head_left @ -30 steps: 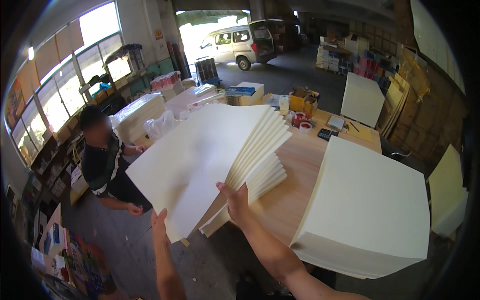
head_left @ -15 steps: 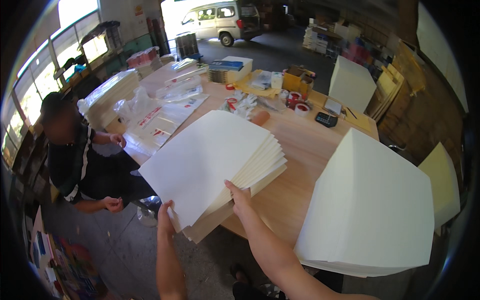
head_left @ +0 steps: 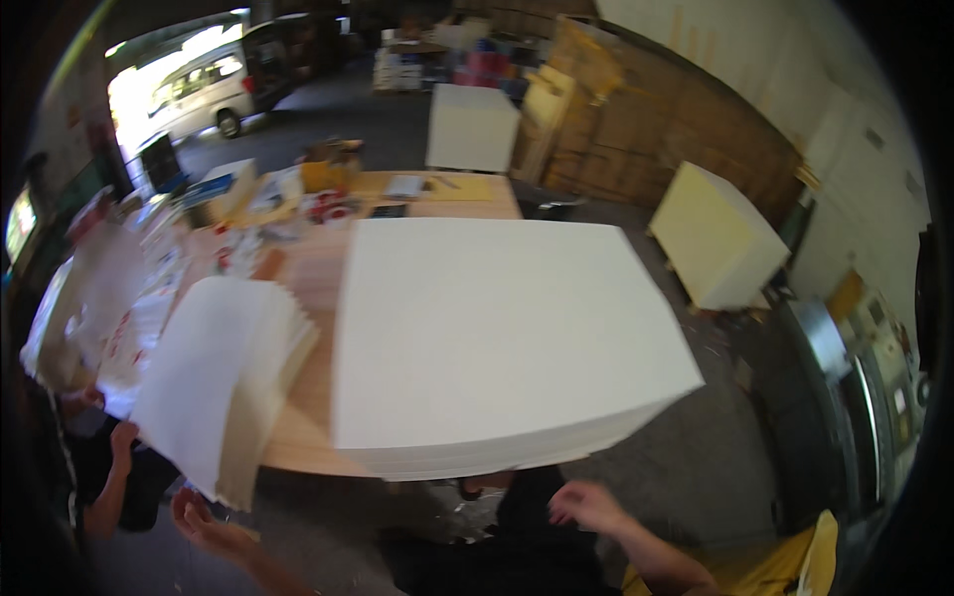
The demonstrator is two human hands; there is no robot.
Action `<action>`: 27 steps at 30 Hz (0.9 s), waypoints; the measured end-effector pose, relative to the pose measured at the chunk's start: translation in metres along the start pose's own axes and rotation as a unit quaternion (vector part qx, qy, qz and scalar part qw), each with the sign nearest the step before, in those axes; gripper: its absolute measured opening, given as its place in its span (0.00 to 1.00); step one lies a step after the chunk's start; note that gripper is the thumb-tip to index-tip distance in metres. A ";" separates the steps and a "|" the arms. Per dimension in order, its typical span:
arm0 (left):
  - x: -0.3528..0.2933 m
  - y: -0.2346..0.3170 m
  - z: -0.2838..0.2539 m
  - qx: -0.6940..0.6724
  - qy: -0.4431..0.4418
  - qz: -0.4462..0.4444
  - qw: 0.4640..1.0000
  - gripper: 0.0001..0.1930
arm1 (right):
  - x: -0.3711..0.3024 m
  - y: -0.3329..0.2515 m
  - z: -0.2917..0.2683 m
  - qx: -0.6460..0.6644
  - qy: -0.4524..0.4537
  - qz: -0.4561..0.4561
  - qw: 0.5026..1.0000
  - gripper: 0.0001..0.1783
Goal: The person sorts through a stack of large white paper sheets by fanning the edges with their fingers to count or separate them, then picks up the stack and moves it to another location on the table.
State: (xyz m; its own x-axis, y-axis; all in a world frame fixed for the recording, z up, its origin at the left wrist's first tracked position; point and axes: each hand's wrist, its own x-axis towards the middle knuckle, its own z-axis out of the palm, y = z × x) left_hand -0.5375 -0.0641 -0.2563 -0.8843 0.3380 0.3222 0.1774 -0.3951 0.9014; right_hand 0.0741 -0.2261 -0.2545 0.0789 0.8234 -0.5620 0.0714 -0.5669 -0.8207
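My left hand (head_left: 204, 521) is just off the near corner of a fanned stack of white sheets (head_left: 214, 358), its fingers apart and holding nothing. The stack lies at the left of the table, its near end drooping past the edge. To the right, a big block of white paper sheets (head_left: 507, 328) stands at the table's front, its layered side facing me. My right hand (head_left: 586, 507) hovers below that block's front right edge, empty, fingers loosely spread and slightly blurred. A co-worker's hand (head_left: 123, 442) is at the left edge of the smaller stack.
Clear plastic bags (head_left: 139, 318) lie on the table's left. Farther back are tape rolls (head_left: 328, 209), a cardboard box (head_left: 333, 169) and a yellow envelope (head_left: 462, 189). More paper blocks stand on the floor, one pale yellow (head_left: 720, 238). A machine (head_left: 830, 397) is at right.
My view has swung right. Both hands have let go of the smaller stack, and my right hand has moved over to the big block's side.
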 end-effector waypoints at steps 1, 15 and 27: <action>-0.027 0.040 0.031 -0.046 -0.081 0.030 0.995 0.19 | -0.017 -0.013 -0.039 0.043 0.135 -0.052 0.989 0.05; -0.388 0.268 0.320 0.011 -0.800 0.245 0.547 0.06 | -0.053 -0.146 -0.190 -0.275 0.383 -0.290 0.833 0.26; -0.388 0.270 0.317 -0.071 -0.781 0.183 0.593 0.14 | -0.030 -0.204 -0.176 0.273 0.181 -0.349 0.878 0.23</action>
State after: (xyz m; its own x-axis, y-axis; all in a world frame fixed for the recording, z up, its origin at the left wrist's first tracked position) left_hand -0.0095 -0.0309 -0.0459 0.7007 0.5421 0.4639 0.0974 -0.7168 0.6905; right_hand 0.2318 -0.1397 -0.0518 0.5235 0.8477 0.0861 -0.2512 0.2501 -0.9351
